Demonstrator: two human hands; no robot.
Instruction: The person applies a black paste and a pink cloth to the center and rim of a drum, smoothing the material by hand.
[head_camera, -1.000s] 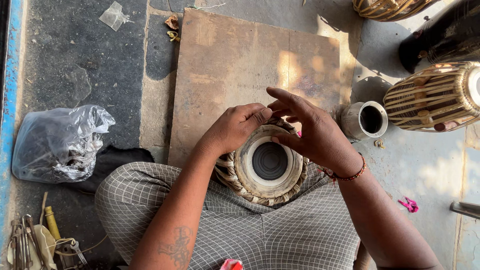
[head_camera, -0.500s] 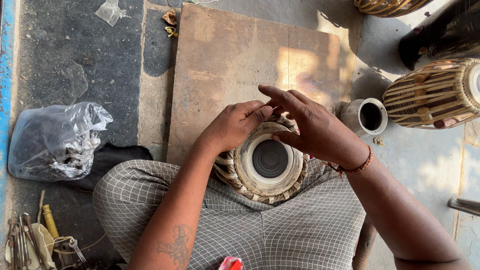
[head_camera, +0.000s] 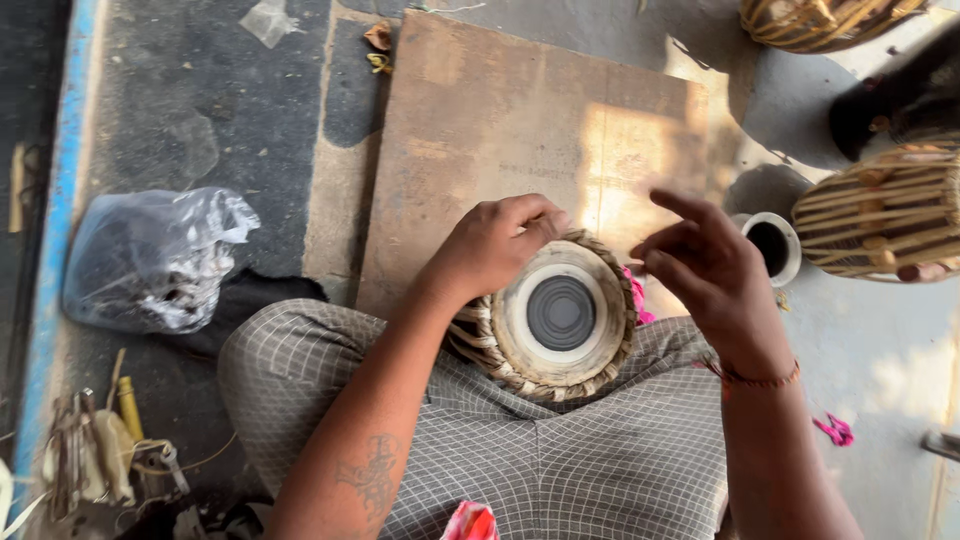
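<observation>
Seen from above: a small tabla drum (head_camera: 556, 316) resting head-up in the lap of a seated person in grey checked cloth (head_camera: 520, 450), its round pale skin with a dark centre circle facing the camera, so the drum's long axis running straight up toward the viewer. Left hand (head_camera: 490, 245) curled over the far-left rim, fingers pressed down on the braided edge — touching the drum, clearly the nearer of the two. Right hand (head_camera: 700, 265) lifted just beside the right rim, apart from it, fingers loosely spread with the forefinger raised, holding nothing visible. Beyond the drum, a flat brown board (head_camera: 500, 120) on the floor. To the right, a small white cup (head_camera: 770, 245) and a larger strapped drum (head_camera: 885, 215) on its side. To the left, a crumpled clear plastic bag (head_camera: 150, 255); tools (head_camera: 90, 460) at lower left.
</observation>
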